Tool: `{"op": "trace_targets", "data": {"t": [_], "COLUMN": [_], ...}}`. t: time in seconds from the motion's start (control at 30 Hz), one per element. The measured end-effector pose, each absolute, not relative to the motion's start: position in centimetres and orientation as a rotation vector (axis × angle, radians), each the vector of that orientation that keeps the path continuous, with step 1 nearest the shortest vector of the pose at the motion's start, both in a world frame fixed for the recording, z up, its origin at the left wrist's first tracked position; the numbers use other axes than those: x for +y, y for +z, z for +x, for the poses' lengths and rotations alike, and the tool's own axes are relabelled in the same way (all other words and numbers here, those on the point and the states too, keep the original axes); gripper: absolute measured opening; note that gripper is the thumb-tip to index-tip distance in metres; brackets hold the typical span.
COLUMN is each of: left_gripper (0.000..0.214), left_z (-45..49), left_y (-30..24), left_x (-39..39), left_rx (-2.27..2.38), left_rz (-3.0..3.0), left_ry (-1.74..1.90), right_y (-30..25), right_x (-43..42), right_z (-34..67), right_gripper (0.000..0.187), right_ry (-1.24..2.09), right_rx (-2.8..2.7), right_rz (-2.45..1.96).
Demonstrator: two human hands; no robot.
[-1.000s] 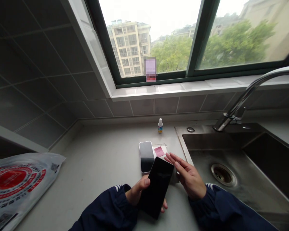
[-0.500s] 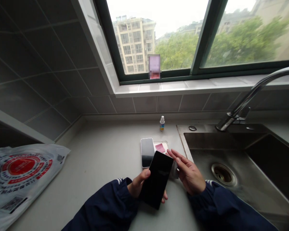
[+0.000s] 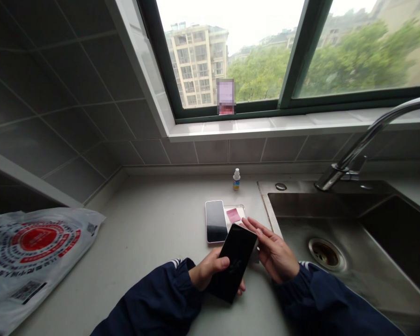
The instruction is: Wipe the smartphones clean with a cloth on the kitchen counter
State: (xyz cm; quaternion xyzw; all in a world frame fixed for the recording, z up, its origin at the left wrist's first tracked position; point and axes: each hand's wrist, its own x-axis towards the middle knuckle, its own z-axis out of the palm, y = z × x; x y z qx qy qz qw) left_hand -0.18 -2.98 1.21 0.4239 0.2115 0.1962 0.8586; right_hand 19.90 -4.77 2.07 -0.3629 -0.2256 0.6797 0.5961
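Observation:
A black smartphone (image 3: 235,261) is tilted over the counter, its dark screen facing up. My left hand (image 3: 212,269) grips its lower left side, the thumb on the screen and fingertips showing past the right edge. Close against the phone's upper right corner, my right hand (image 3: 275,254) has its fingers stretched out; whether they touch it I cannot tell. A grey piece (image 3: 256,256), partly hidden, shows between the phone and my right hand. Behind lies a second phone (image 3: 216,221) with a light rim, beside a clear case (image 3: 241,206) with a pink square (image 3: 234,215) on it.
A small white-capped bottle (image 3: 236,179) stands near the back wall. To the right are a steel sink (image 3: 294,226) and a curved faucet (image 3: 357,142). A printed plastic bag (image 3: 35,261) lies at the left, and a window is above the counter (image 3: 136,233).
The held phone has shifted slightly right, closer to my right hand. My left thumb has slid further onto its screen. Less of the grey piece shows now.

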Motion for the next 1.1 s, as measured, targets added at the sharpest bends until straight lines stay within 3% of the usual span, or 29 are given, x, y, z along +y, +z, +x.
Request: {"op": "trace_targets", "data": {"t": [0.87, 1.1], "left_gripper": [0.061, 0.056], "left_z": [-0.7, -0.7], "left_y": [0.6, 0.4], "left_x": [-2.1, -1.8], "left_rx": [0.376, 0.369], "left_rz": [0.880, 0.885], "left_ry": [0.385, 0.466], "right_y": [3.0, 1.9], "right_x": [-4.3, -4.0], "right_z": [21.3, 21.8], "right_gripper": [0.040, 0.040], "right_ry": [1.530, 1.206], "right_rx": [-0.594, -0.812], "right_rz": [-0.759, -1.091]}}
